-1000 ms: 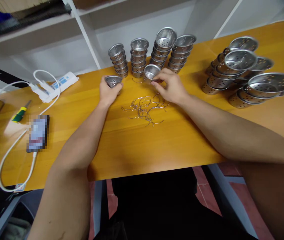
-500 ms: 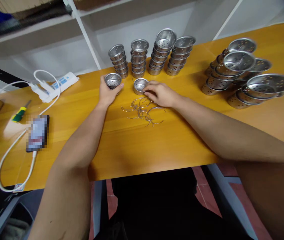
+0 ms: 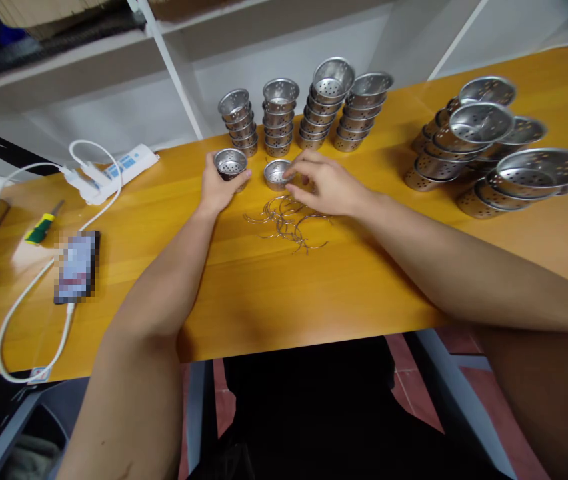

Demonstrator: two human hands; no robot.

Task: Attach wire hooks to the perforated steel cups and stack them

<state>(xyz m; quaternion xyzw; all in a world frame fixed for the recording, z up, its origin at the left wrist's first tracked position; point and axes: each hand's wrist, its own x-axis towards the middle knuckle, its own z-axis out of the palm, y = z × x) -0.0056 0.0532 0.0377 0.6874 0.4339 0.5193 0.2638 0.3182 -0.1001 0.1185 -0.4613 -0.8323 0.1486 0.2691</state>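
Note:
Toward the middle of the wooden table (image 3: 244, 293) stand two small perforated metal cups with flared rims. My left hand (image 3: 218, 183) is wrapped round the left perforated cup (image 3: 231, 160), thumb on its near right side. The right perforated cup (image 3: 276, 175) stands upright a short gap away. At its right rim is my right hand (image 3: 321, 183), with thumb and fingers apart; a fingertip reaches over the rim and seems to touch it. Just in front of both cups lies a loose pile of thin curved wires (image 3: 289, 223).
Stacked perforated cups (image 3: 278, 117) line the back, and more leaning stacks (image 3: 474, 147) stand at right. On the left are a power strip (image 3: 124, 175), a white cable (image 3: 11, 327), a phone (image 3: 78, 267) and a green-yellow screwdriver (image 3: 41, 229).
My right hand has lifted slightly and its fingers have spread at the cup's rim. The two cups sit a little closer together, the left one shifted right with my left hand.

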